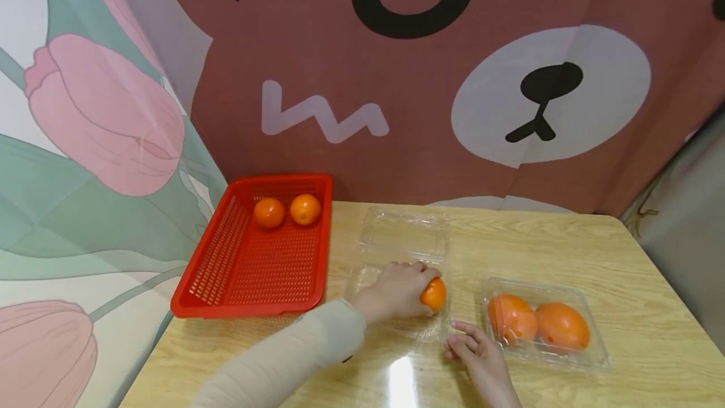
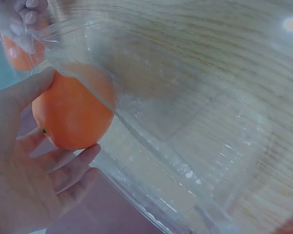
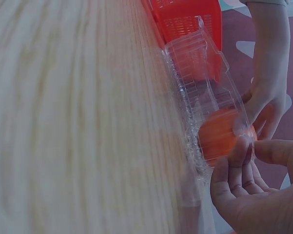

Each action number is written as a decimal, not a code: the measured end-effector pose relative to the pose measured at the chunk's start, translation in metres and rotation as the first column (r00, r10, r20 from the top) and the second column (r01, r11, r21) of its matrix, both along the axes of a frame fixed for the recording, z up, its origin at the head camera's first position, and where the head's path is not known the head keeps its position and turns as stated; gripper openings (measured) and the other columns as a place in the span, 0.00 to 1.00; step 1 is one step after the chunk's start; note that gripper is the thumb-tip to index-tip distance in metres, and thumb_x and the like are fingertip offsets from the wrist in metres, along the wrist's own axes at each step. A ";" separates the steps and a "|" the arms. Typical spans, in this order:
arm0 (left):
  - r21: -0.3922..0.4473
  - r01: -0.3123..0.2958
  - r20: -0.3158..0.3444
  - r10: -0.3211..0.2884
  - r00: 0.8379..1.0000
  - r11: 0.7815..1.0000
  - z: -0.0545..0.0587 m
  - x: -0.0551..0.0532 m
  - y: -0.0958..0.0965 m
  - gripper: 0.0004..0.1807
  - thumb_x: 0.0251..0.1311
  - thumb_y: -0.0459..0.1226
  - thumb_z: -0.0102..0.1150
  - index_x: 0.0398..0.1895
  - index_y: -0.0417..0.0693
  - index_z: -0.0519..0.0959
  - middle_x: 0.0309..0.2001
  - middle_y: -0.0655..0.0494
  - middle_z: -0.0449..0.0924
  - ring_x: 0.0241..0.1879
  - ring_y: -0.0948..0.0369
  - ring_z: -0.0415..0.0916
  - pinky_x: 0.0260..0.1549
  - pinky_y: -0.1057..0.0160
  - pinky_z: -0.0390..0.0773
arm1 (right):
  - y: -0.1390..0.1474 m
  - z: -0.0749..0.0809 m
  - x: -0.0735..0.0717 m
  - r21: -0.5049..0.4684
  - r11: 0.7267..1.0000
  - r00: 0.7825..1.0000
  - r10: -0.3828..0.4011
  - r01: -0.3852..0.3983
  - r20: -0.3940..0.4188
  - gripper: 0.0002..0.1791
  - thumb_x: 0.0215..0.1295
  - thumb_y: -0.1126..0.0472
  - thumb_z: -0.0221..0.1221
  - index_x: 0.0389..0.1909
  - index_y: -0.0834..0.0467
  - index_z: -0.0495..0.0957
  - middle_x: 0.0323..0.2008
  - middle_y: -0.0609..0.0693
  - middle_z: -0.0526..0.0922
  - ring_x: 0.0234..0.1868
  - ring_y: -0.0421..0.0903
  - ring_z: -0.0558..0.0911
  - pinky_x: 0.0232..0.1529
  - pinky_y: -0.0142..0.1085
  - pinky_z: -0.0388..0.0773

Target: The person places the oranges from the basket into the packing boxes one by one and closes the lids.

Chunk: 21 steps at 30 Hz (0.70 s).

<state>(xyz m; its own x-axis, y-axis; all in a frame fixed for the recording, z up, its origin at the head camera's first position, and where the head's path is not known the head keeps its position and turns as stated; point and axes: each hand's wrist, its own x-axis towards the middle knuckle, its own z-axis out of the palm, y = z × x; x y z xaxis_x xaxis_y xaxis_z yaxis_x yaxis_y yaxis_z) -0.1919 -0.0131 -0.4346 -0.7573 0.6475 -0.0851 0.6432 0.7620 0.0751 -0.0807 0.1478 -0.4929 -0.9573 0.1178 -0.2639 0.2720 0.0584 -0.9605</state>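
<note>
My left hand point(image 1: 396, 291) grips an orange point(image 1: 433, 295) at the right end of an open clear plastic clamshell box point(image 2: 185, 146). In the left wrist view the thumb and fingers curl round the orange, which sits partly behind the box's clear wall. The box's lid point(image 1: 403, 232) lies folded back toward the far side of the table. At the box's near right corner my right hand point(image 1: 478, 357) pinches the plastic rim between thumb and fingers, seen closely in the right wrist view.
A red perforated basket point(image 1: 327, 250) at the left holds two oranges point(image 1: 269, 213) at its far end. On the right stands a closed clear box point(image 1: 597, 348) with two oranges point(image 1: 562, 326) inside. A printed curtain point(image 1: 340, 162) hangs behind the wooden table point(image 1: 544, 244).
</note>
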 end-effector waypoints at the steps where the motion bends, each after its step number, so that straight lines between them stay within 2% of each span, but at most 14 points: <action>1: -0.010 -0.002 0.003 0.002 1.000 1.000 -0.001 0.000 0.001 0.35 0.55 0.57 0.68 0.66 0.60 0.72 0.56 0.59 0.77 0.46 0.59 0.78 0.44 0.60 0.74 | 0.000 0.000 0.000 -0.001 1.000 1.000 -0.001 0.001 0.003 0.20 0.69 0.74 0.53 0.60 0.74 0.68 0.36 0.60 0.84 0.31 0.44 0.82 0.37 0.32 0.82; 8: -0.076 -0.023 0.023 0.025 0.999 0.997 -0.004 0.001 0.005 0.38 0.58 0.58 0.65 0.71 0.63 0.68 0.66 0.57 0.71 0.58 0.55 0.75 0.54 0.56 0.73 | 0.001 -0.004 0.000 0.011 1.000 1.000 0.010 -0.010 0.005 0.20 0.71 0.73 0.53 0.61 0.74 0.68 0.36 0.58 0.84 0.32 0.44 0.82 0.37 0.33 0.82; 21: -0.083 -0.042 0.044 0.046 0.998 0.996 -0.001 0.001 0.006 0.38 0.61 0.58 0.61 0.74 0.63 0.64 0.69 0.57 0.68 0.60 0.55 0.73 0.56 0.55 0.71 | 0.001 -0.006 -0.002 0.011 1.000 1.000 0.024 -0.024 0.012 0.20 0.72 0.71 0.52 0.62 0.74 0.66 0.36 0.57 0.84 0.33 0.44 0.82 0.38 0.33 0.82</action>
